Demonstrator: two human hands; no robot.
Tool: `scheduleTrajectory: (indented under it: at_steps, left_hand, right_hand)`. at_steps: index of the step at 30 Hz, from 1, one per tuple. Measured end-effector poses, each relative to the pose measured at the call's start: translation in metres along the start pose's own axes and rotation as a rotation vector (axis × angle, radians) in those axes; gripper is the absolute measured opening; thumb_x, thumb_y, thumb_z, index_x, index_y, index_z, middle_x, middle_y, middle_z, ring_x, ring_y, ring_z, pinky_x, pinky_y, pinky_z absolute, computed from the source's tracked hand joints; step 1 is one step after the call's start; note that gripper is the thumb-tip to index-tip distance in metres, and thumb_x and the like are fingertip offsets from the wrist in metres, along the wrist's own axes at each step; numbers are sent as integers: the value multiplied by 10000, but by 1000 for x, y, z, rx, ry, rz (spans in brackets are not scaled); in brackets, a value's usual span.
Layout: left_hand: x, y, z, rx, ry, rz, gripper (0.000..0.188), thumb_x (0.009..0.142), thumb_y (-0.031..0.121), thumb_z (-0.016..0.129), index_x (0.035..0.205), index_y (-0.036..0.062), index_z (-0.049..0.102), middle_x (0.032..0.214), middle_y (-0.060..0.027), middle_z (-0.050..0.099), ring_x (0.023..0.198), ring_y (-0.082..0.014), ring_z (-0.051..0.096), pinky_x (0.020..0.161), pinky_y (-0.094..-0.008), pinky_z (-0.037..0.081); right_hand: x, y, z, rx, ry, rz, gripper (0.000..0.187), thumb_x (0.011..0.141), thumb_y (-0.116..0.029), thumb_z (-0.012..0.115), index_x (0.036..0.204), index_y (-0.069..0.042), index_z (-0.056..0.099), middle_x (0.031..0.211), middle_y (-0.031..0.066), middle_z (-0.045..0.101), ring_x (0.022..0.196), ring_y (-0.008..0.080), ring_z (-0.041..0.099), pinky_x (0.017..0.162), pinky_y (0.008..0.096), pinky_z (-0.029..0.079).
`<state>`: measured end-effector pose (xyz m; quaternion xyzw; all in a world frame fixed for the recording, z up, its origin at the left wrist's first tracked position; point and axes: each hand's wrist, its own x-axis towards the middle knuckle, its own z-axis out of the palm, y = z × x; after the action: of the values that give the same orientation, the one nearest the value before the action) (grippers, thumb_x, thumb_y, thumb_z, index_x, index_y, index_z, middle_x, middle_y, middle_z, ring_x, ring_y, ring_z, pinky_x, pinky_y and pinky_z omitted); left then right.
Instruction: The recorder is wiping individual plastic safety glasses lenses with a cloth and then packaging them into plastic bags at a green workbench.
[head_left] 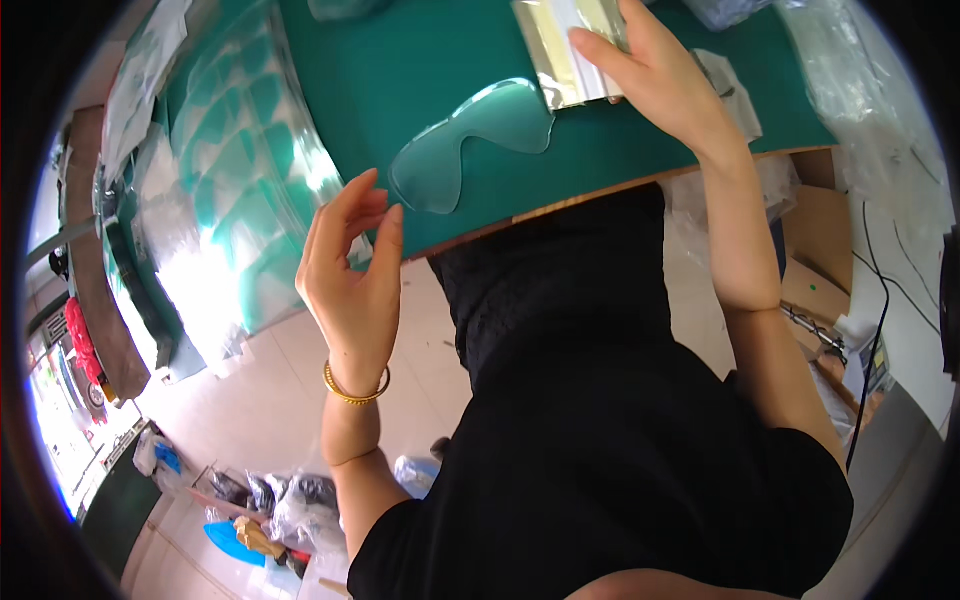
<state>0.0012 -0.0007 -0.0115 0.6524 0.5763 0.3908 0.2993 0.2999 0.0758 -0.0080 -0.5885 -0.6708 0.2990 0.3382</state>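
Where the green mat [400,60] meets its near edge, a clear goggle-shaped lens [470,140] lies flat. Left hand [350,270]: just below the lens, fingers loosely curled, holding nothing. Right hand [660,80]: beyond the lens, fingers flat on a silvery packet [565,50].

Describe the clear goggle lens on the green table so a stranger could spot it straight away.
Start at the green table, near its front edge. Between the left hand and the right hand lies the clear lens. Unlike the shiny packet beside it, it is see-through and mask-shaped.
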Motion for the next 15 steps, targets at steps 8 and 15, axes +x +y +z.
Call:
scheduleTrajectory:
  at_steps: [8, 15]
  left_hand:
    - [58, 17, 34, 537, -367, 303, 382, 750, 111, 714, 1064, -54, 573, 1033, -178, 568, 975, -349, 540, 865, -416, 473]
    - [94, 19, 35, 509, -486, 376, 258, 709, 85, 684, 907, -48, 585, 846, -192, 583, 819, -366, 584, 751, -443, 493]
  right_hand:
    - [-24, -45, -98, -434, 211, 92, 414, 939, -391, 637, 800, -5, 692, 578, 90, 576, 521, 158, 538, 531, 322, 425]
    - [59, -15, -174, -5, 36, -970, 296, 910, -195, 650, 986, 89, 616, 760, 173, 656, 670, 222, 641, 619, 352, 499]
